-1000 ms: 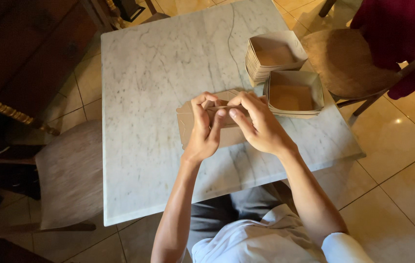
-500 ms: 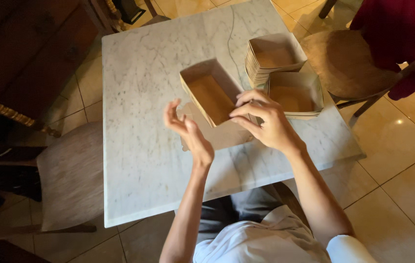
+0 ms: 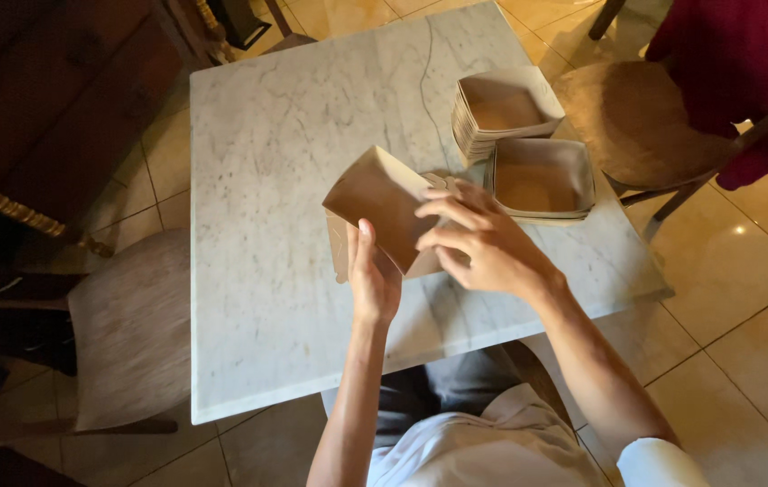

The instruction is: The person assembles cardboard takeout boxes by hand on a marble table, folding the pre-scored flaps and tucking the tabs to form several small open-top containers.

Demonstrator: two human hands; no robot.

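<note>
Cardboard tray [image 3: 382, 206], brown and tipped up on its side so its underside faces the camera, is held above the marble table [image 3: 285, 135], a little toward the person from the stack of folded trays [image 3: 501, 113]. Right hand [image 3: 483, 243] grips the tray's near edge, fingers spread and curled, with the fingertips pressing on the cardboard. Left hand [image 3: 373, 275] stands upright against the tray's lower left side, fingers straight and close together, palm flat to the board. Under the tray lies a flat piece of brown cardboard [image 3: 340, 252] on the table. Just on the near side of the stack sits a single open tray [image 3: 542, 180], touching or nearly touching it. Beyond the stack, off the table's right edge, stands a wooden chair [image 3: 636, 117] with a dark red cloth [image 3: 745, 72] over it
</note>
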